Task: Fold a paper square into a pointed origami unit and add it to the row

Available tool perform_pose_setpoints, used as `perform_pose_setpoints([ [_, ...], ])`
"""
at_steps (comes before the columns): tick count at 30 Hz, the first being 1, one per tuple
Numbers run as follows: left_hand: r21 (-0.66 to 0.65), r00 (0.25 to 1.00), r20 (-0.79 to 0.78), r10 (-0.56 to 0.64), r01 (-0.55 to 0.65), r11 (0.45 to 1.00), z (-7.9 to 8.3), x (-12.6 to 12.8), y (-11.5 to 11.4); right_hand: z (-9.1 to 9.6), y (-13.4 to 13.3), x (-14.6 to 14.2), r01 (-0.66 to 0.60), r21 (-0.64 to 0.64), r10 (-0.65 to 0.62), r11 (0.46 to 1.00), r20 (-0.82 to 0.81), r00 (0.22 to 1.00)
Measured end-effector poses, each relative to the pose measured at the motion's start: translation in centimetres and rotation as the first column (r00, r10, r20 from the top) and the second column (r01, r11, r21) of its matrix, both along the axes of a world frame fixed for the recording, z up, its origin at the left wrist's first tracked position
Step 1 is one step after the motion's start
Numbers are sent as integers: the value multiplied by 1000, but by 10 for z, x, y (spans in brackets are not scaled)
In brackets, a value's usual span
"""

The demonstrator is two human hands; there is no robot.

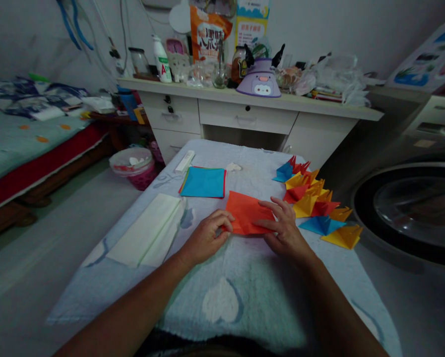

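Note:
An orange sheet of paper [246, 212], folded over, lies on the light blue cloth-covered table [225, 277]. My left hand [206, 237] has its fingers curled and pinches the sheet's near left corner. My right hand [284, 229] rests on the sheet's right edge, fingers stretched flat and pressing it down. A stack of coloured square papers [203, 181] with a blue sheet on top sits behind my left hand. To the right of my right hand lies a row of several folded paper pieces [315, 201] in blue, red, orange and yellow.
A folded white cloth [150, 229] lies at the table's left, a white tube [185, 161] and a crumpled white scrap [233, 167] at the back. Beyond stand a cluttered white desk [252, 111], a pink bin [135, 166], a bed [25, 144] on the left, a washing machine [412, 208] on the right.

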State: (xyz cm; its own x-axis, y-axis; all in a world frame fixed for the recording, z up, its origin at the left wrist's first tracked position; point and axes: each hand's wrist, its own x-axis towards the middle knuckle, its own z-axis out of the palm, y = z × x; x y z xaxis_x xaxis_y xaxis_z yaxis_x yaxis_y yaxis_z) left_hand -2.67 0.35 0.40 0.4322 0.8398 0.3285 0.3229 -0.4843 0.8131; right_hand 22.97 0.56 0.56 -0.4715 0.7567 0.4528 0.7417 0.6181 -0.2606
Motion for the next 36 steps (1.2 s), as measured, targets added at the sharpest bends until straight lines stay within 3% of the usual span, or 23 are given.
perform_pose_setpoints([
  [7, 15, 996, -80, 41, -40, 999, -5, -2, 3, -6, 2, -3, -94, -65, 97, 993, 40, 994],
  [12, 28, 981, -176, 79, -75, 997, -10, -7, 4, -6, 1, -8, -205, -202, 216, 958, 35, 976],
  [19, 58, 944, -316, 96, -82, 995, -12, -16, 5, -1, -2, -15, -244, -274, 233, 930, -73, 970],
  [25, 30, 917, -387, 99, -95, 995, -7, -18, 6, -6, 3, -8, -180, -354, 120, 918, -185, 975],
  [30, 23, 908, -404, 108, -108, 994, -8, -19, 6, -17, 8, -2, -24, -332, -28, 943, -151, 988],
  [36, 24, 896, -423, 133, -136, 990, -9, -19, 5, -25, 10, -1, 85, -355, -129, 931, -100, 987],
])
